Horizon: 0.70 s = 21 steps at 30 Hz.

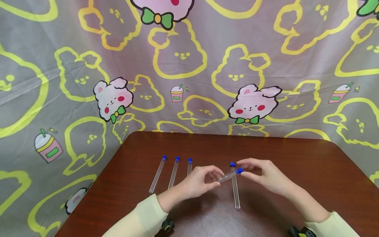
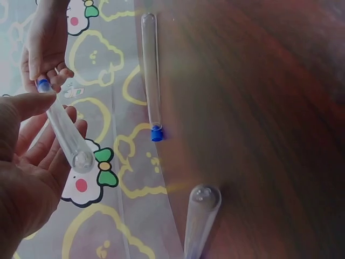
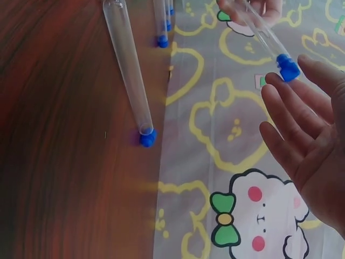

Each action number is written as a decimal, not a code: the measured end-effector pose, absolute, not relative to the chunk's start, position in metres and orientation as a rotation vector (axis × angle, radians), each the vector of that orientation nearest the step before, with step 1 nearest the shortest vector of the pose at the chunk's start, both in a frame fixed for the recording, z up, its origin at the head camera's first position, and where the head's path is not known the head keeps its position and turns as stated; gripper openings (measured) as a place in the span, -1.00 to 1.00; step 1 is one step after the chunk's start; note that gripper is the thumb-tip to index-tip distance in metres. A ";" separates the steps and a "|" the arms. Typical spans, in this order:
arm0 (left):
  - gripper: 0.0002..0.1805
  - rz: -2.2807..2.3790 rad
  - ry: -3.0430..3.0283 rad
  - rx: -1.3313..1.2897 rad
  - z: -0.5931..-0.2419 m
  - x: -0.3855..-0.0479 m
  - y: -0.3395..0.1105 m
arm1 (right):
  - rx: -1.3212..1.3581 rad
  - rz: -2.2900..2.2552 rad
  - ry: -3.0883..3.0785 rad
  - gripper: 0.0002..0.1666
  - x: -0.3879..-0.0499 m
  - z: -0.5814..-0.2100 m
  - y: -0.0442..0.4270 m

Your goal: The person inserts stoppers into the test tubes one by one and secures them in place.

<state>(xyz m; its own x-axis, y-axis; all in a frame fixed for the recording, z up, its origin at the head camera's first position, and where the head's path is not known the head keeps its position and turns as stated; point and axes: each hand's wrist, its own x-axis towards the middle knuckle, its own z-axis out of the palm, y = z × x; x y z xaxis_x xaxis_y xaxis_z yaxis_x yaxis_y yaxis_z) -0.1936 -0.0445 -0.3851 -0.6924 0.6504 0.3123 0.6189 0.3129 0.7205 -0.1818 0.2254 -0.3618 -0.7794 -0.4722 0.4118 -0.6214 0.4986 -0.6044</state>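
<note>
My left hand [image 1: 199, 180] pinches a clear test tube [image 1: 227, 177] between thumb and fingers, tilted above the table. Its blue cap [image 3: 288, 68] points toward my right hand [image 1: 267, 174]. The right thumb and fingers are spread around that cap; the thumb is close beside it, and I cannot tell whether it touches. In the left wrist view, the held tube's rounded end [image 2: 82, 161] faces the camera. Below the hands another capped test tube [image 1: 236, 194] lies on the table. Whatever is inside the tubes cannot be made out.
Three more blue-capped tubes lie at the left: an outer tube [image 1: 157, 176], a middle tube [image 1: 174, 172] and an inner tube [image 1: 189, 167] partly hidden by my left hand. The brown table [image 1: 118, 204] meets a patterned curtain [image 1: 204, 85] at its back and sides.
</note>
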 end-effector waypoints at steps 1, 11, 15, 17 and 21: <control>-0.71 1.347 2.518 1.218 -0.385 -0.194 -0.045 | 0.937 1.141 -2.549 -0.65 -0.182 -0.362 0.227; -0.68 1.264 2.575 1.217 -0.385 -0.196 -0.050 | 0.925 1.132 -2.547 -0.68 -0.185 -0.362 0.234; -0.71 1.223 2.629 1.221 -0.385 -0.197 -0.052 | 0.911 1.131 -2.559 -0.69 -0.185 -0.361 0.235; -0.72 1.210 2.670 1.213 -0.385 -0.197 -0.054 | 0.899 1.131 -2.570 -0.70 -0.184 -0.360 0.236; -0.76 1.160 2.793 1.181 -0.386 -0.199 -0.058 | 0.878 1.135 -2.590 -0.71 -0.184 -0.360 0.239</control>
<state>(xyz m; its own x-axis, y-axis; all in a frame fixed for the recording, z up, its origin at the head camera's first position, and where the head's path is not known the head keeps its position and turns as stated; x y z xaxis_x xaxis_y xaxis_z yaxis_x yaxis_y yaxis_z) -0.1991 -0.0579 -0.3861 -0.7305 0.5867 0.3495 0.6616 0.4812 0.5751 -0.1839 0.2395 -0.3599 -0.8092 -0.4456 0.3829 -0.5836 0.5339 -0.6119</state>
